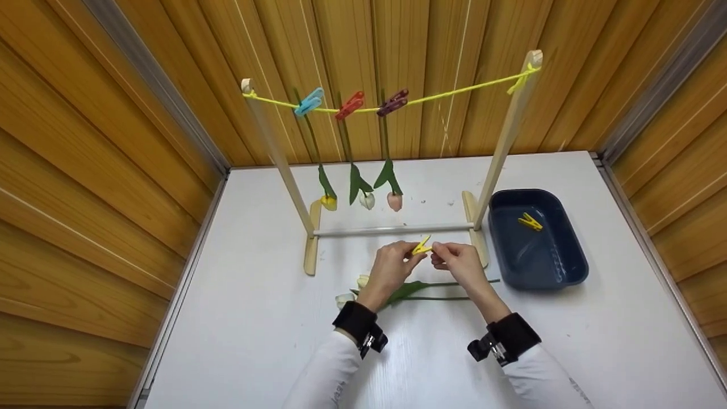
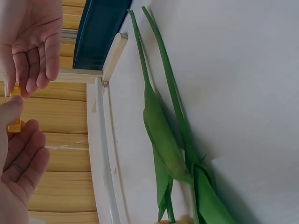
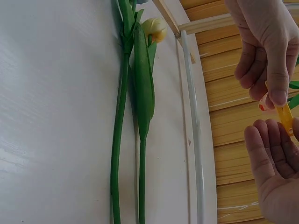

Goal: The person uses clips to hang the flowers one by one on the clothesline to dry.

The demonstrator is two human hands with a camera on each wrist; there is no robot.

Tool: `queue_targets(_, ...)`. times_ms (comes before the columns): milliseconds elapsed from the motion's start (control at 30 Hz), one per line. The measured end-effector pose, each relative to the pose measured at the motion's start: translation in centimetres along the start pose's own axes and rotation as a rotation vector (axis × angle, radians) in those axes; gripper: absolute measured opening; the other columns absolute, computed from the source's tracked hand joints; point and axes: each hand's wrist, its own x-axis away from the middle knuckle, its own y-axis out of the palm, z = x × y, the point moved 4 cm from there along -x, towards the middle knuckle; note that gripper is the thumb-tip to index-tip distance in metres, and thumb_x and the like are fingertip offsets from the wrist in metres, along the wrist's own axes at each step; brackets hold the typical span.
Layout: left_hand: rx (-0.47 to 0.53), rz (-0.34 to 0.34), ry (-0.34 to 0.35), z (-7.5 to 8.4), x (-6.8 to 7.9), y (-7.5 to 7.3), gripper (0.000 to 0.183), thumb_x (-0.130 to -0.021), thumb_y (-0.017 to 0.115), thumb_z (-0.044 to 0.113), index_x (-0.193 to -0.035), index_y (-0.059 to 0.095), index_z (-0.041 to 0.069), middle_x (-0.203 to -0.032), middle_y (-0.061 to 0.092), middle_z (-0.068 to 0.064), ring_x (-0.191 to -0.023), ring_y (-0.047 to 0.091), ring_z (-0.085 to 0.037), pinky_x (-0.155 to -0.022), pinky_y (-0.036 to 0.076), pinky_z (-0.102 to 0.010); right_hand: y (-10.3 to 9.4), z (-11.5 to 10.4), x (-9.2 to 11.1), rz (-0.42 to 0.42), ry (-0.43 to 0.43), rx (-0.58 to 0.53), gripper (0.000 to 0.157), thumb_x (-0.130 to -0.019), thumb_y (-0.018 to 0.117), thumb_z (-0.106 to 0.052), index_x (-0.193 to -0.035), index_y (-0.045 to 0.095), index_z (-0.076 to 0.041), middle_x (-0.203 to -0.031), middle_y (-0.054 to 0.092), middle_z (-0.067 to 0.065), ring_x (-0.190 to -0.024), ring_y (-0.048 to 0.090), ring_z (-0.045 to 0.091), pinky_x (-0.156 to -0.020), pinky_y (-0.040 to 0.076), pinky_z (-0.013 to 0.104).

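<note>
A yellow clothespin (image 1: 422, 246) is held between both hands above the table. My left hand (image 1: 391, 266) pinches one end of it with thumb and fingers. The thumb and forefinger of my right hand (image 1: 463, 266) grip the other end, the remaining fingers loosely bent. Below the hands lie two tulips, their green stems (image 3: 120, 140) pointing right; a pale yellow bloom (image 3: 155, 30) shows in the right wrist view. In the left wrist view, the clothespin (image 2: 15, 122) is partly covered by fingers.
Behind the hands, a wooden stand (image 1: 504, 139) carries a yellow cord (image 1: 454, 92). Blue (image 1: 309, 102), red (image 1: 350, 105) and dark purple (image 1: 393, 103) clothespins hold three tulips upside down. At right, a dark blue basin (image 1: 534, 267) contains another yellow clothespin (image 1: 530, 222).
</note>
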Motion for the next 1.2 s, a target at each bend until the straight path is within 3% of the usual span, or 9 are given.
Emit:
queue_targets(200,-0.025,-0.028,0.017,0.0,-0.2,-0.4,0.021,-0.093,0.070,0.025,-0.105,0.076,0.009,-0.089,0.076,-0.002,-0.081,0.070,-0.010,-0.071,0.055,-0.019,-0.6,-0.4,0.1,-0.042,-0.083,0.162,0.037,-0.099,0.062,-0.025,-0.106,0.070,0.010,-0.086,0.073,0.013,-0.076,0.067,0.009,-0.074,0.060,0.024)
queue_targets(367,-0.053,-0.106,0.061,0.3,-0.5,-0.8,0.021,-0.097,0.065,0.025,-0.108,0.073,0.009,-0.092,0.073,-0.001,-0.084,0.068,-0.011,-0.074,0.055,-0.021,-1.8,-1.9,0.2,-0.057,-0.280,0.381,0.034,-0.095,0.067,-0.024,-0.114,0.071,0.004,-0.099,0.075,0.018,-0.085,0.071,0.017,-0.075,0.059,0.026)
queue_targets(567,-0.116,-0.192,0.136,0.6,-0.5,-1.3,0.023,-0.101,0.058,0.024,-0.112,0.071,0.008,-0.092,0.071,-0.002,-0.082,0.066,-0.013,-0.073,0.054,-0.025,-2.5,-4.0,0.6,-0.199,-0.499,0.603,0.050,-0.089,0.074,-0.029,-0.129,0.063,-0.001,-0.114,0.071,0.018,-0.100,0.070,0.031,-0.085,0.058,0.047)
queue_targets(833,-0.201,-0.216,0.194,0.9,-0.7,-1.5,0.023,-0.101,0.058,0.024,-0.112,0.071,0.008,-0.094,0.071,-0.002,-0.084,0.067,-0.014,-0.076,0.055,-0.026,-1.6,-4.6,0.7,-0.315,-0.552,0.937,0.073,-0.085,0.073,-0.049,-0.139,0.056,-0.004,-0.120,0.068,0.018,-0.105,0.068,0.032,-0.084,0.057,0.047)
queue_targets(1000,-0.257,-0.229,0.239,1.1,-0.6,-1.5,0.021,-0.101,0.057,0.021,-0.112,0.071,0.009,-0.095,0.071,-0.001,-0.088,0.067,-0.014,-0.079,0.055,-0.025,-0.5,-4.3,0.4,-0.317,-0.670,1.034,0.059,-0.089,0.070,-0.047,-0.127,0.065,-0.002,-0.114,0.071,0.017,-0.099,0.069,0.030,-0.082,0.057,0.045)
queue_targets(1200,-0.295,-0.259,0.260,1.0,-0.3,-1.4,0.020,-0.101,0.058,0.022,-0.111,0.071,0.011,-0.097,0.070,0.000,-0.090,0.067,-0.014,-0.080,0.055,-0.025,0.0,-3.7,0.5,-0.279,-0.831,1.066,0.035,-0.089,0.072,-0.038,-0.099,0.073,-0.004,-0.087,0.071,0.007,-0.074,0.066,0.018,-0.064,0.054,0.032)
